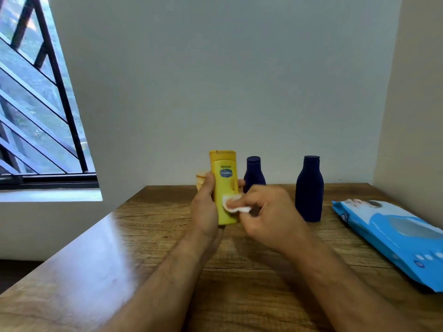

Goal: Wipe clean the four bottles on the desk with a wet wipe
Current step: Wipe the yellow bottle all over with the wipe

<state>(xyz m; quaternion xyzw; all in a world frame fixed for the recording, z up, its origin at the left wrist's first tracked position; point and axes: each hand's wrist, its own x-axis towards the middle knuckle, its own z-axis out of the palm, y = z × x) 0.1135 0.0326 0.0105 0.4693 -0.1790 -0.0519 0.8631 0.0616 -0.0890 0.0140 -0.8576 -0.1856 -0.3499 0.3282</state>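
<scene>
Yellow bottle (225, 195) held upright, left hand (206, 207) wrapped around it. Right hand (268, 216) fingers pinch a white wipe (233, 203) against its front.

A pale bottle (200, 179) at centre frame is mostly hidden behind the left hand (205, 207) and the yellow bottle (225, 188) (only an edge shows). The wipes pack (393, 238) is cut off at the right edge. The right hand (268, 216) is blurred.

At frame centre my left hand (206, 207) holds one bottle (224, 188) upright above the desk (119, 248), my right hand (266, 214) pressing a wipe (233, 203) against its front. Behind stand two bottles (254, 174) (309, 188); the wipes pack (393, 238) lies at right.
</scene>
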